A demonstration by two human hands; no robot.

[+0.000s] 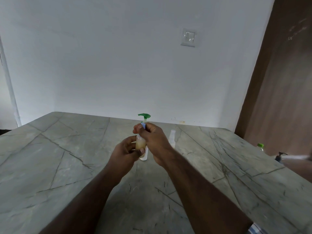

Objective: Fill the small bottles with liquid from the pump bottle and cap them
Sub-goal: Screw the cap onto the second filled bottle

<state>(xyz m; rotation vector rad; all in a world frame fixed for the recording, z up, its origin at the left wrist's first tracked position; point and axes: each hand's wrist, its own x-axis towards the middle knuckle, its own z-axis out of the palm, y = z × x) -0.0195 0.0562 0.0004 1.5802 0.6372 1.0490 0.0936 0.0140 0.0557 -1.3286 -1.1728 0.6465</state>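
Capping step in hand: left hand [125, 152] gripping small filled bottle [140, 143], just in front of pump bottle [144, 116]. Right hand [152, 138] fingers pinching blue cap [143, 125] on top. Next, probably twisting tight. Second small bottle [172, 138] right of pump bottle, on desk [67, 149].

A broad grey-green marbled table [70, 159] fills the lower half of the room, crossed by thin dark veins and seams. Behind it rises a plain white wall [104, 56], and on that wall, up toward the right, sits a white light switch [188, 38] with two rockers. A brown wooden door [285, 85] leans along the right side, with faint pale scuffs near its top. Past the table's right edge stands a bottle with a bright green cap [260, 146], and just beside it a dark pump dispenser [280, 157], partly blurred. A white pipe [10, 85] runs down the far left.
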